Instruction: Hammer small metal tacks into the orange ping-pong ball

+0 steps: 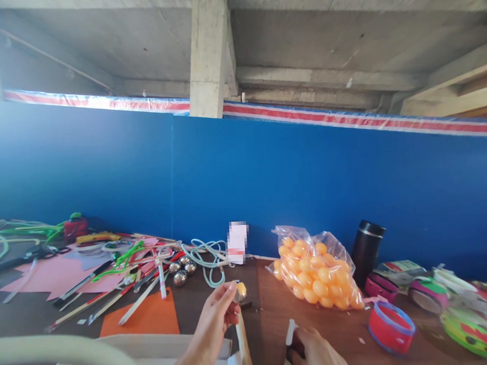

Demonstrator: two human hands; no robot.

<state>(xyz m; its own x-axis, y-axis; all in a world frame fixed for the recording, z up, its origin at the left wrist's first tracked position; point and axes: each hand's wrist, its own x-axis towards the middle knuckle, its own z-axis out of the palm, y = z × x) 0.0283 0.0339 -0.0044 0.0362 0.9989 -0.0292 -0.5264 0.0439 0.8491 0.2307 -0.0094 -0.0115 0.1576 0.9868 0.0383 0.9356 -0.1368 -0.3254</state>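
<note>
My left hand (218, 317) is raised over the brown table (270, 317), its fingers pinched on a small orange ball (241, 290) at the fingertips. A pale wooden stick (244, 346) runs down from below that ball toward me. My right hand (315, 352) rests low on the table near the front edge, fingers curled over a dark object with a white strip (291, 332) beside it; what it holds is not clear. A clear plastic bag of orange balls (313, 274) lies just beyond the right hand.
Left: pink and orange paper (146, 318), sticks, pipe cleaners, silver balls (180, 272), light-blue cord (206, 258). A black cup (367, 251), red ring (390, 327) and colourful rolls (469, 331) sit right. A blue wall (308, 179) backs the table. A white box (146, 359) lies near me.
</note>
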